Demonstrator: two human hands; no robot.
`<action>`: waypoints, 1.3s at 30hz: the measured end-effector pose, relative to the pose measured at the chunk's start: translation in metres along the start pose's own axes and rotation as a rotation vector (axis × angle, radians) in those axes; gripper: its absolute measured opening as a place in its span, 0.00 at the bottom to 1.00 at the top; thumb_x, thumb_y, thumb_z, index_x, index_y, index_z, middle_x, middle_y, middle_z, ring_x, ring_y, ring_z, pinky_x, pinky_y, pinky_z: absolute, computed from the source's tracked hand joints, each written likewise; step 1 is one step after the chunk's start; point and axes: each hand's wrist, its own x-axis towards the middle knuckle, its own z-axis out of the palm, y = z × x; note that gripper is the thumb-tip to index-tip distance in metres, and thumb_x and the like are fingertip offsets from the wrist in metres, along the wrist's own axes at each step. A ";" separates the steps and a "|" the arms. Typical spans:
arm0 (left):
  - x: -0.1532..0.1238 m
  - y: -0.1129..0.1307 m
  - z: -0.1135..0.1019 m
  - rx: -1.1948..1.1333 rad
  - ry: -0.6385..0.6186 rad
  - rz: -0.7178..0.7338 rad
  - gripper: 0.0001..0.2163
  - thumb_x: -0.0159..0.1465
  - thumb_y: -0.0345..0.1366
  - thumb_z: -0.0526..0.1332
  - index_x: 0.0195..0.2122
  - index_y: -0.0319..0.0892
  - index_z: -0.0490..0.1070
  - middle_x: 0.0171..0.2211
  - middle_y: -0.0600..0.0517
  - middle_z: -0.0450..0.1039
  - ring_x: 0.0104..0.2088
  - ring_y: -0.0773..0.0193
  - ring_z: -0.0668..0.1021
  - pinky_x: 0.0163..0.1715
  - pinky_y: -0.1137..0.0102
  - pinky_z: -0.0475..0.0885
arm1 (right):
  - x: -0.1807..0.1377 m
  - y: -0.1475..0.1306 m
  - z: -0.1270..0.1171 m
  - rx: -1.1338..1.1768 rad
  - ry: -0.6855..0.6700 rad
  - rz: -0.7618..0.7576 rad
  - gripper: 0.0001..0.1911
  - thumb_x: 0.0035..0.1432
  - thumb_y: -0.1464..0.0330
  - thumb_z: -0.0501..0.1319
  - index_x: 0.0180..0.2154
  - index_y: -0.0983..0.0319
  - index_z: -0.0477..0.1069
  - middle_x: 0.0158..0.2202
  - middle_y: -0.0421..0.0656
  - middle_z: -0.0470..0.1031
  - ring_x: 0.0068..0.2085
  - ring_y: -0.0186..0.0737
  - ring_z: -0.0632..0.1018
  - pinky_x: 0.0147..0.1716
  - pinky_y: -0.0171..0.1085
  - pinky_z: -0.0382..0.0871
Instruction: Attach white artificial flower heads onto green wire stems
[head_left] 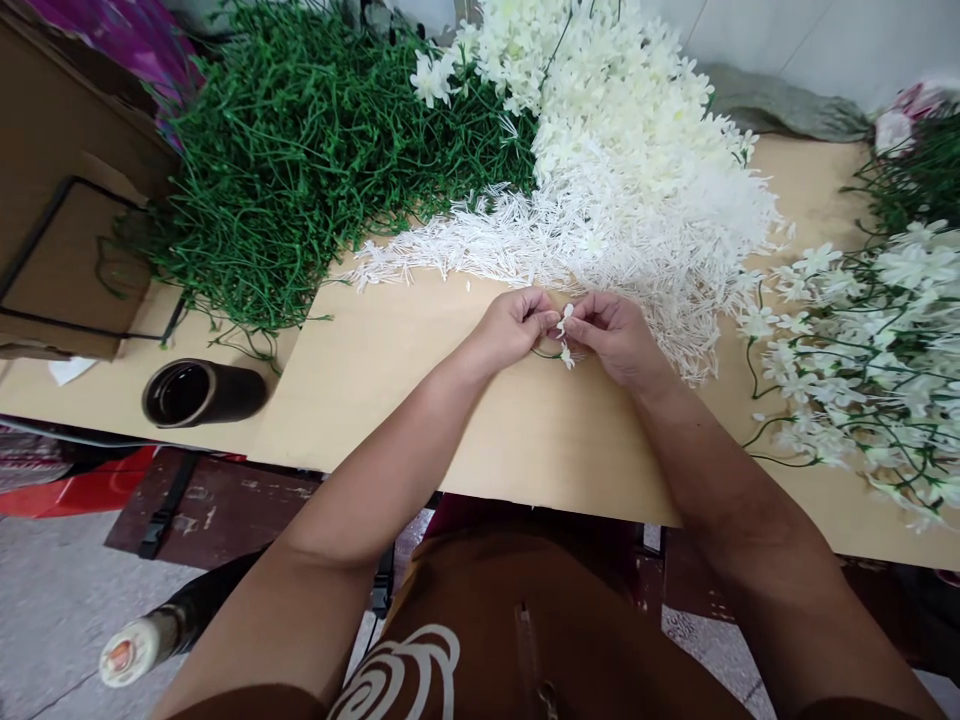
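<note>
My left hand [523, 322] and my right hand [609, 330] meet above the table, fingertips almost touching. Between them is a small artificial flower stem with white blossoms [567, 355]; part of its thin green stalk shows under the left fingers. The left fingers pinch the stem, and the right thumb and forefinger close on a white petal piece [568, 312] at its upper end. Just beyond my hands lies a heap of thin white stamen-like pieces [517, 240]. Behind that rises a pile of loose cream-white blossoms [622, 110].
Green plastic stems [300, 150] form a big heap at the back left. Flower sprays [885, 340] with white blossoms lie at the right. A dark cup or tube [202, 392] is on its side near the front left, beside a cardboard box [67, 170]. The table's front edge [570, 508] runs before my body.
</note>
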 end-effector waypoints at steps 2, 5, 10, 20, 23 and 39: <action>0.001 -0.001 -0.001 0.014 -0.008 -0.005 0.12 0.57 0.23 0.63 0.20 0.40 0.64 0.18 0.57 0.65 0.21 0.71 0.66 0.25 0.72 0.60 | 0.000 -0.001 0.000 -0.009 0.000 0.011 0.23 0.33 0.57 0.79 0.23 0.62 0.70 0.23 0.38 0.75 0.26 0.33 0.75 0.26 0.34 0.71; 0.002 -0.002 -0.002 0.031 -0.015 0.000 0.11 0.56 0.24 0.63 0.20 0.40 0.64 0.17 0.57 0.64 0.20 0.71 0.64 0.23 0.73 0.59 | 0.000 -0.003 0.002 -0.010 0.023 0.015 0.23 0.31 0.57 0.79 0.22 0.62 0.70 0.22 0.38 0.75 0.25 0.32 0.74 0.25 0.33 0.69; 0.004 -0.005 -0.003 0.020 -0.030 0.025 0.12 0.57 0.24 0.63 0.20 0.40 0.64 0.17 0.58 0.63 0.20 0.72 0.63 0.22 0.73 0.57 | -0.001 -0.003 0.008 -0.032 0.085 -0.012 0.23 0.30 0.57 0.80 0.21 0.62 0.71 0.22 0.38 0.76 0.25 0.32 0.75 0.26 0.33 0.69; 0.000 0.005 -0.004 -0.082 -0.097 -0.016 0.15 0.58 0.42 0.70 0.22 0.38 0.69 0.17 0.56 0.67 0.19 0.72 0.67 0.22 0.73 0.60 | 0.001 -0.006 -0.001 0.209 -0.056 0.046 0.24 0.34 0.54 0.79 0.24 0.61 0.72 0.23 0.38 0.76 0.27 0.33 0.78 0.34 0.37 0.77; -0.001 0.009 -0.005 -0.062 -0.142 -0.024 0.19 0.57 0.49 0.69 0.23 0.38 0.70 0.17 0.56 0.66 0.19 0.73 0.65 0.20 0.75 0.57 | 0.001 -0.008 -0.005 0.243 -0.081 0.061 0.24 0.37 0.54 0.78 0.25 0.61 0.71 0.23 0.38 0.76 0.28 0.35 0.79 0.34 0.37 0.77; -0.002 0.004 -0.008 0.065 -0.187 0.084 0.29 0.48 0.65 0.65 0.19 0.41 0.64 0.17 0.57 0.60 0.22 0.71 0.61 0.22 0.73 0.53 | 0.002 -0.002 0.005 0.120 -0.120 -0.007 0.26 0.39 0.51 0.76 0.27 0.61 0.67 0.25 0.39 0.76 0.28 0.33 0.76 0.28 0.32 0.68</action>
